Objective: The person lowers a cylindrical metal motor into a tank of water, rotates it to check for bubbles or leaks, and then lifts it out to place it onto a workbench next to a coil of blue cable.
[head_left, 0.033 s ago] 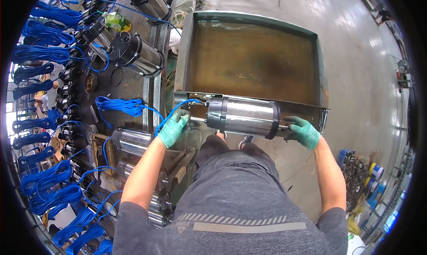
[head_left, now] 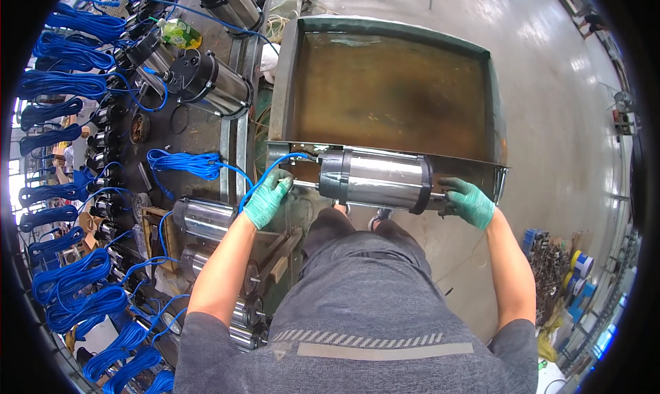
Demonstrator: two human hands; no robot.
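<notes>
In the head view, you hold the polished silver metal cylinder with black end caps (head_left: 381, 177) sideways along the near edge of the grey metal tank (head_left: 280, 95), clear of its brown water (head_left: 392, 85). Your green-gloved left hand (head_left: 269, 200) and green-gloved right hand (head_left: 469, 203) grip its opposite ends. The blue rubbery cable (head_left: 275, 165) is already attached; release isn't yet done.

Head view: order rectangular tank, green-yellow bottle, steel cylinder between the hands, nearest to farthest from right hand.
1. Steel cylinder: right end at the right hand.
2. Rectangular tank: just beyond the cylinder.
3. Green-yellow bottle: far upper left.
</notes>
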